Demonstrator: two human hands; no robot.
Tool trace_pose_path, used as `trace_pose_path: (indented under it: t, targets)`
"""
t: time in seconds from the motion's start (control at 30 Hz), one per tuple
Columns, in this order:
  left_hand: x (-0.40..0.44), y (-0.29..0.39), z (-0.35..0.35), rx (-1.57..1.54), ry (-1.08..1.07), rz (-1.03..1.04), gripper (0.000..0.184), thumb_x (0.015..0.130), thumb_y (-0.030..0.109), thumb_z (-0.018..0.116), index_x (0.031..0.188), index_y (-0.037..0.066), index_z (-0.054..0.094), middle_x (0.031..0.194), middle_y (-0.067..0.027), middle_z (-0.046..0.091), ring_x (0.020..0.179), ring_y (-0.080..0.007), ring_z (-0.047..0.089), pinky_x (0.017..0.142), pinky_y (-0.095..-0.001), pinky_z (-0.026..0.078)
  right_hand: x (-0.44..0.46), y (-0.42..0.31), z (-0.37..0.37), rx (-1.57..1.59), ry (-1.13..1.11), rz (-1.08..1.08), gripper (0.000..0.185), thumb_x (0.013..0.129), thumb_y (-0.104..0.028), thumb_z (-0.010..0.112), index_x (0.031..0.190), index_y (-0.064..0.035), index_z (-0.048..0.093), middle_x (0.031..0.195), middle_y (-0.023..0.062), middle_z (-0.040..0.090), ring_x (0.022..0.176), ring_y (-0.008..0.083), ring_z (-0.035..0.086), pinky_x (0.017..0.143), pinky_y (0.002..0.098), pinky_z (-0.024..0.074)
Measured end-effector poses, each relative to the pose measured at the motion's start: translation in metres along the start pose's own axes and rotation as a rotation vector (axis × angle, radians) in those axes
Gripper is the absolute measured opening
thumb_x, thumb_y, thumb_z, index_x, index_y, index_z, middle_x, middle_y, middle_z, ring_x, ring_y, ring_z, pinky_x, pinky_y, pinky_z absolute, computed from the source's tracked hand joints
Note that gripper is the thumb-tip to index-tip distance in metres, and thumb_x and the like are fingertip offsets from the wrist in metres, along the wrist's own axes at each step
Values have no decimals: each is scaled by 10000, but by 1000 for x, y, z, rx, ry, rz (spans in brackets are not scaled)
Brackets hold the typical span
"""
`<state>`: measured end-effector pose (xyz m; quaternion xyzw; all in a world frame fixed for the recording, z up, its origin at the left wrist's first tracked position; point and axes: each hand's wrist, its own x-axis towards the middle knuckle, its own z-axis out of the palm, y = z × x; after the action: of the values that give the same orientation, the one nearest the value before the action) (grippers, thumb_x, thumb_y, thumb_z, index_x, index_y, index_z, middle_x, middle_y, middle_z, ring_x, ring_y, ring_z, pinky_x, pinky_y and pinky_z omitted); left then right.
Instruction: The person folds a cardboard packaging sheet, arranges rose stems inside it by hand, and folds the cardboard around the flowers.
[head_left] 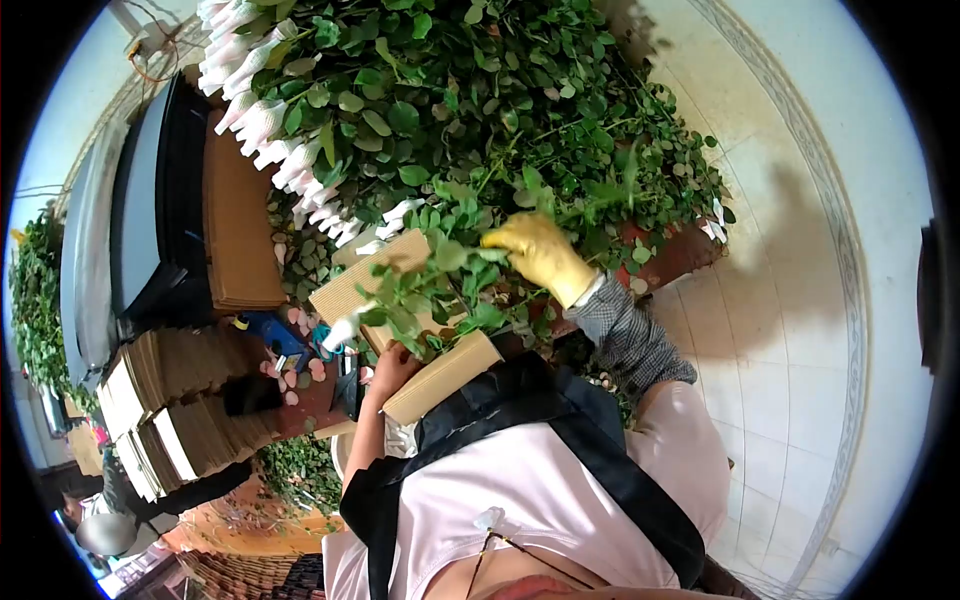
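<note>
My right hand (541, 258), in a yellow glove with a checked sleeve, is closed on the leafy stem of a rose (478, 268). That rose lies across a piece of corrugated cardboard (372, 272) bent into an open wrap, and a white-netted bud (345, 330) pokes out at the left. My left hand (394, 372) is bare and curled at the near side of the cardboard, below the leaves. Leaves and cardboard partly hide its fingers, so what they hold cannot be made out. A folded cardboard flap (442, 378) rises close to my apron.
A large heap of leafy roses (480, 110) with white-netted heads (262, 122) covers the table's far side. Cardboard sheets (240, 215) and stacked cardboard (175, 400) stand left. A blue tool (278, 338) and loose petals (303, 375) lie nearby. Tiled floor (770, 400) is at right.
</note>
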<state>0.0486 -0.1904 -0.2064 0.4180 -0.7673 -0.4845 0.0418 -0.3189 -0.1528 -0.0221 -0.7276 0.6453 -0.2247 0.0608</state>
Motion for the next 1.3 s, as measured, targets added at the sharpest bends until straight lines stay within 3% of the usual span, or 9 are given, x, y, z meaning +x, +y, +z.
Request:
trace_pose_path:
  t: [0.1,0.3,0.37,0.6,0.7,0.8,0.9,1.1,1.3]
  targets:
    - [-6,21,-5,-96,1,-32,317,809,108,675,1094,-20,621,963,-213,591,853,-349,636,749,-401,512,-48,38,62,152,-232,169,245,794,-29,682,1009,-138,724,964,62,723,922,263,683,849,396,546]
    - [-2,24,-8,259,-18,77,280,773,109,647,1036,14,631,934,-201,619,888,-375,622,779,-457,503,-64,70,122,-106,68,115,155,765,-52,615,809,-130,742,738,112,676,737,303,661,678,421,525]
    - [-3,28,-11,377,27,208,311,743,108,674,1041,43,618,1046,-188,604,946,-359,605,775,-451,500,-66,57,122,-219,-176,144,192,774,-57,603,890,-104,749,854,110,707,819,295,673,753,417,533]
    - [-9,71,-28,807,333,225,756,701,286,808,1374,163,485,1221,-144,505,1263,-356,410,1092,-545,290,-92,64,166,-45,-213,144,142,763,-75,599,849,-116,706,833,102,670,845,289,651,958,409,457]
    - [-5,48,-19,426,-32,-102,665,780,219,729,1373,88,459,1250,-211,492,1055,-408,591,861,-496,506,-91,62,134,170,-331,291,298,816,-145,662,1111,-105,680,1065,123,681,1032,310,620,930,441,479]
    - [-9,39,-14,346,85,87,586,782,110,704,1294,-15,449,1184,-233,501,996,-440,585,807,-467,521,-54,56,80,129,-286,196,417,867,-249,655,1259,-116,604,1087,127,686,960,348,642,840,470,510]
    - [-9,49,-17,355,69,141,596,772,87,697,1299,-17,440,1182,-235,492,995,-447,579,811,-471,519,6,30,33,65,79,125,287,854,-125,652,1141,-133,642,1185,96,669,1082,301,616,960,431,458]
    - [-13,42,-18,340,72,139,601,757,85,692,1296,-21,448,1192,-233,486,1012,-447,574,832,-481,513,41,60,70,-636,-183,204,310,854,-31,594,1110,-192,667,1456,55,493,1423,244,339,1175,472,252]
    - [-10,33,-10,310,121,122,565,771,86,684,1293,11,483,1129,-232,521,964,-445,586,821,-481,509,10,46,6,-657,223,170,216,804,-97,634,1015,-114,675,1224,59,648,1258,236,527,1173,444,270]
